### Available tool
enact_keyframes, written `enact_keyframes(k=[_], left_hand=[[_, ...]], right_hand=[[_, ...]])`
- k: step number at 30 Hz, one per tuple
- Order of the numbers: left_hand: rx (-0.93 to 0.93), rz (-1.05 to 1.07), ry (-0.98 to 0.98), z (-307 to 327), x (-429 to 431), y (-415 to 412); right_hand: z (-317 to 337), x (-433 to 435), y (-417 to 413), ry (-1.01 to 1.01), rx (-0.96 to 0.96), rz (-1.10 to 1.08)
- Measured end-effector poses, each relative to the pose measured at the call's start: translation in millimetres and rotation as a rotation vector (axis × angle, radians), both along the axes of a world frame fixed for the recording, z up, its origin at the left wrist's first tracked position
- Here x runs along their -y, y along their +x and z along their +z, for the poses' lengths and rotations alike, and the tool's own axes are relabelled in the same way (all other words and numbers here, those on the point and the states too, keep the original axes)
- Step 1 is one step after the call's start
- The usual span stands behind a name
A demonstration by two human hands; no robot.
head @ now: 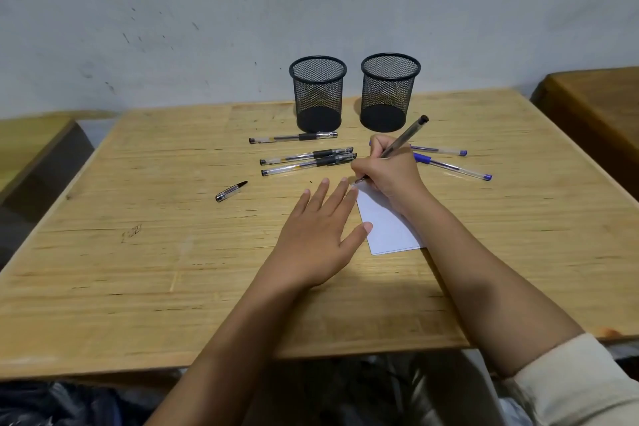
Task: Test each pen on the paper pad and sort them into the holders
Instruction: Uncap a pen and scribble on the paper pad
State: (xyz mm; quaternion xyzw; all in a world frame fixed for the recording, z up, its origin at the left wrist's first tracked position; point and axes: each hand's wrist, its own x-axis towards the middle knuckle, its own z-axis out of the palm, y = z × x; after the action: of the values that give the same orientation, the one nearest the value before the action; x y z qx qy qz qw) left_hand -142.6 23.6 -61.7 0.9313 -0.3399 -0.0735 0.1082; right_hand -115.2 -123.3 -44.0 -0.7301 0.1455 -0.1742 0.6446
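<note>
Head view: right hand (387, 169) grips a black pen (403, 138), tip on the paper pad (387, 225); left hand (318, 232) lies open, steadying it. Testing underway; next comes choosing a mesh holder (318, 93) beyond the pad.

holders (354, 93) behind pens (307, 156), table (138, 252)

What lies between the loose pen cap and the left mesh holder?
In the head view, three capped black pens lie between the cap and the left holder.
</note>
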Motion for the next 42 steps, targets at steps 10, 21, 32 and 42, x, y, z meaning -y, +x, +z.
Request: enact_keyframes(k=[10,21,32,42], left_hand=[[-0.021,0.0,-0.017,1.7,-0.8,-1.8],[-0.019,0.006,-0.017,3.2,-0.3,-2.5],[-0.026,0.005,-0.018,4.1,-0.8,-2.9],[-0.014,-0.002,-0.029,1.6,-1.3,-2.1]], right_hand=[[0.9,-1.2,-0.3,-0.052,-0.018,-0.038],[0.9,-0.2,-2.1,-0.072,-0.023,-0.041],[-1.8,0.6,-2.8,-0.044,-0.021,-0.061],[-0.6,-1.4,-7.9,-0.058,0.006,-0.071]])
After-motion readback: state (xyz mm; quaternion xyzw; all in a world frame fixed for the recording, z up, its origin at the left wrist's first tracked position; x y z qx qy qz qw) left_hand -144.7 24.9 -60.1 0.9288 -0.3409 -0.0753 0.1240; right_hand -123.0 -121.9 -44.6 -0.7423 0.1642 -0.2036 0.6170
